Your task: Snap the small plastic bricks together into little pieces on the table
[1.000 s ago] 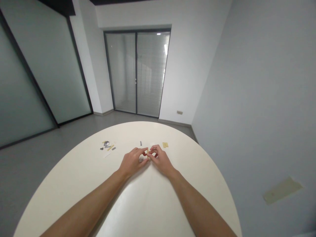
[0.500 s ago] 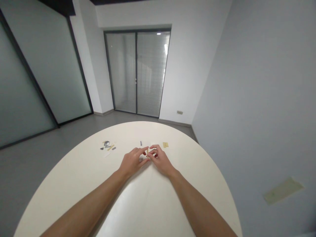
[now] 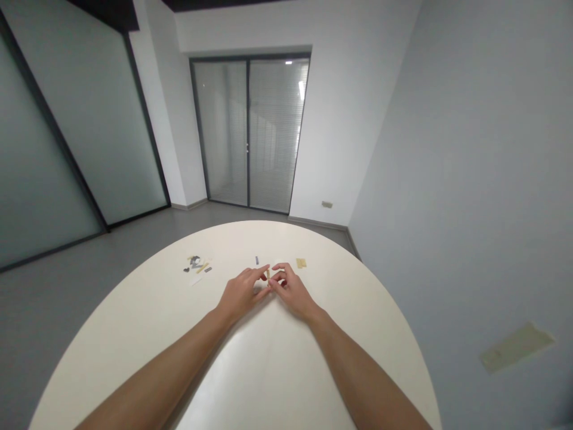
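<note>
My left hand (image 3: pixel 242 292) and my right hand (image 3: pixel 292 289) meet over the middle of the white round table (image 3: pixel 264 370). Between their fingertips a small, narrow yellowish strip (image 3: pixel 268 273) stands roughly upright. The thumb and forefinger of my left hand close on it from the left. From the right, the thumb and fingers of my right hand pinch its lower part. The fingers partly cover the strip, so its exact kind does not show. Just beyond my left fingertips lies a small grey strip (image 3: pixel 256 260). Yellow pieces (image 3: pixel 301 263) lie beyond my right hand.
At the left of the table is a loose pile of small grey pieces (image 3: pixel 196 261), with a yellow strip (image 3: pixel 203 267), a dark piece (image 3: pixel 186 270) and a thin white strip (image 3: pixel 196 281) around it. Glass doors (image 3: pixel 248 131) and walls stand behind the table.
The view has shifted very slightly. Both hands keep almost the same pose around the yellowish strip, with only slight finger movement.
</note>
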Motion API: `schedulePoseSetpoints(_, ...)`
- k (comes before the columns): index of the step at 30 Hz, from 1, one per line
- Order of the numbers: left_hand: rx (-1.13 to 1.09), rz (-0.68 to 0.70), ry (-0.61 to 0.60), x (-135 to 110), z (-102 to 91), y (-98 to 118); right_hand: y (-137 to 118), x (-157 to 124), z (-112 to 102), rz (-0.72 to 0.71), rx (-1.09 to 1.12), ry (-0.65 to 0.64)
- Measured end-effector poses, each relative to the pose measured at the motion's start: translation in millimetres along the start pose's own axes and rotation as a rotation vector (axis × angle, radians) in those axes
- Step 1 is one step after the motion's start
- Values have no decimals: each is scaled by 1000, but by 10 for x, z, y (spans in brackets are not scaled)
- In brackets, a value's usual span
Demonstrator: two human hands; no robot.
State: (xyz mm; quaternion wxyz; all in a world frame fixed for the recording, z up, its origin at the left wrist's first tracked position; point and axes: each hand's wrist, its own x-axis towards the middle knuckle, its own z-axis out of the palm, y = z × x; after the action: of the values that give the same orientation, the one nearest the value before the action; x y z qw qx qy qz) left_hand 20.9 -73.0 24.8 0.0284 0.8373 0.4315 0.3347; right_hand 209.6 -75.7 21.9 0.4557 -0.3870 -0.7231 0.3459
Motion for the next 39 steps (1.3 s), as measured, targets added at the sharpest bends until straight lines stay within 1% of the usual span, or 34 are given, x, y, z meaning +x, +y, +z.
schedulePoseSetpoints(4, -11, -6, -8, 5, -1, 8, 35, 3, -1, -9, -5, -6)
schedulePoseSetpoints(9, -29, -13, 23, 1, 19, -19, 72, 6, -2, -10, -24, 18)
schedulePoseSetpoints(18, -14, -51, 35, 9, 6, 3, 31, 1, -17, -8, -56, 17)
schedulePoseSetpoints(27, -2, -80, 13, 4, -36, 36, 14, 1, -19, -10, -101, 13)
schedulePoseSetpoints(31, 5, -98, 9, 10, -42, 40, 10, 7, -16, -21, -79, 10)
schedulePoseSetpoints(35, 23, -126, 21, 20, -43, 37, 15, 11, -22, -33, -102, 30)
schedulePoseSetpoints(39, 29, -161, 15, 21, -45, 28, 8, 11, -31, -35, -120, 20)
